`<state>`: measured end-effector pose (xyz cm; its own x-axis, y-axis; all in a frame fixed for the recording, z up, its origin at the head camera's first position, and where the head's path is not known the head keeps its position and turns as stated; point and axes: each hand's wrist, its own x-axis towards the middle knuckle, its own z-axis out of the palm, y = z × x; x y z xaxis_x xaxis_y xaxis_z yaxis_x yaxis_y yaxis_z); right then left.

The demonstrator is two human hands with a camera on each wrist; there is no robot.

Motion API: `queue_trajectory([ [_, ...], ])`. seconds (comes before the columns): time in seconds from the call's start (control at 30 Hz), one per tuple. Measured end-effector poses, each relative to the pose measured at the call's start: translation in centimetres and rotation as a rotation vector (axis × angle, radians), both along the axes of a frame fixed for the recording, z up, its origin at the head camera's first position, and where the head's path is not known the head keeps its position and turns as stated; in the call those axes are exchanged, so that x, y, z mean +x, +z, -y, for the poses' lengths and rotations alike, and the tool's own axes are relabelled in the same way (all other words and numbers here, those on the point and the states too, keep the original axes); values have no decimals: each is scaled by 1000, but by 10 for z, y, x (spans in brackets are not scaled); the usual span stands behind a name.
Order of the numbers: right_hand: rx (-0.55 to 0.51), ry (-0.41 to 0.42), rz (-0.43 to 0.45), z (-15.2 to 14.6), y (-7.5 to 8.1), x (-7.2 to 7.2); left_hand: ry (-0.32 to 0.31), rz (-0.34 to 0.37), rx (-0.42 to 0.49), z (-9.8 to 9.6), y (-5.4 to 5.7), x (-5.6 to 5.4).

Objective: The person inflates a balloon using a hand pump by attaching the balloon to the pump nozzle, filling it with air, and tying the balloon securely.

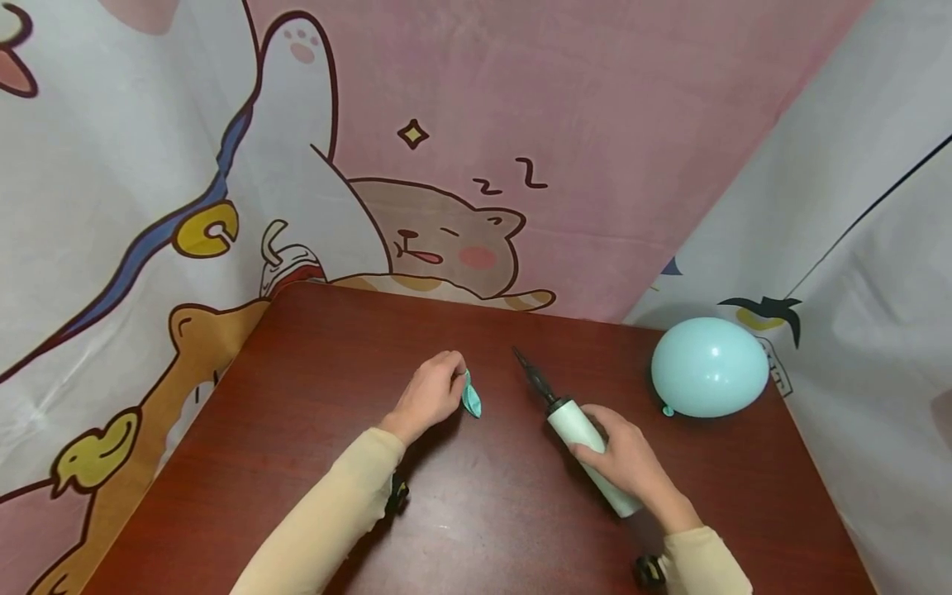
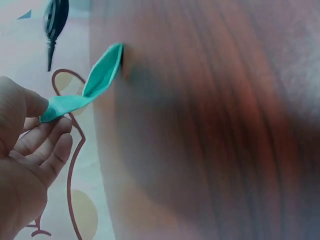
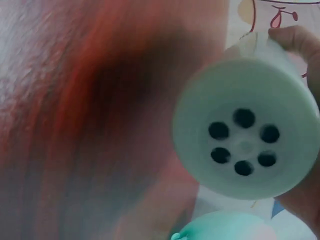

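My left hand (image 1: 431, 388) pinches a limp, uninflated teal balloon (image 2: 102, 75) between thumb and fingers, over the middle of the table. In the left wrist view the balloon's wide end sticks out to the upper right. My right hand (image 1: 628, 454) grips the pale body of a balloon pump (image 1: 583, 442), whose black nozzle (image 1: 534, 373) points up and to the left. The nozzle and the limp balloon are apart. Several holes dot the pump's round end (image 3: 245, 187), which faces the right wrist camera.
An inflated, tied light-teal balloon (image 1: 710, 368) rests at the table's back right. The dark red-brown wooden table (image 1: 297, 463) meets hanging cloth (image 1: 595, 165) with cartoon animals at its back and sides.
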<state>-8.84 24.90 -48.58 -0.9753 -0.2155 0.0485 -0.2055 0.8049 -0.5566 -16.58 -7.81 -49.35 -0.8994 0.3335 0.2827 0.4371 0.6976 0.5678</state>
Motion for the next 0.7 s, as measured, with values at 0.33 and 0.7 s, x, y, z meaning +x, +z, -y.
queue_trajectory([
  [0.33, -133, 217, -74, 17, 23, 7, 25, -91, 36, 7, 10, -2],
  [0.7, -99, 240, -45, 30, 32, 7, -5, -212, 4, 5, 17, -4],
])
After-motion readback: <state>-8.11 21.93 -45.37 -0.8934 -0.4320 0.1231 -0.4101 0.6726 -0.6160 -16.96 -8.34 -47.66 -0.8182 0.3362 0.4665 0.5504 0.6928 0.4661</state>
